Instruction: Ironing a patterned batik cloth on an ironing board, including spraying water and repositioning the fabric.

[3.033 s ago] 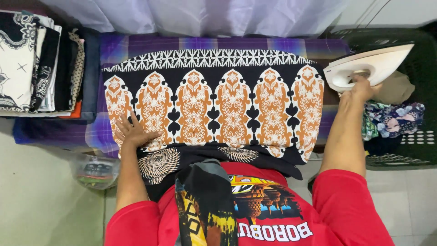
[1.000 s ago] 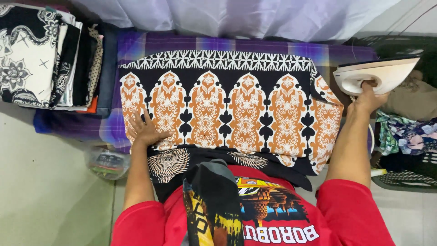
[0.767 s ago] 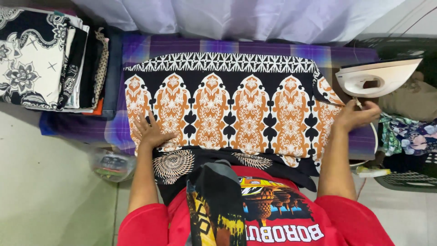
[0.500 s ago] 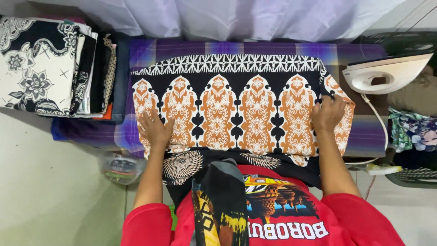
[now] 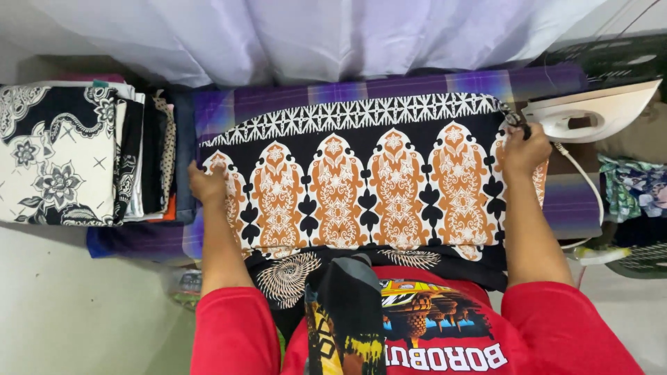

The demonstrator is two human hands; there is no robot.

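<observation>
Under left hand point(image 5: 207, 185) and right hand point(image 5: 522, 150), batik cloth point(image 5: 361, 184).

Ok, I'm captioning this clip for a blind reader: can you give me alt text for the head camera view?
Seen from above, a person in a red shirt grips both side edges of a black, orange and white patterned cloth with the left hand and right hand, spread over a purple plaid padded surface. A white iron rests at the right; a stack of folded fabrics sits at the left.
</observation>
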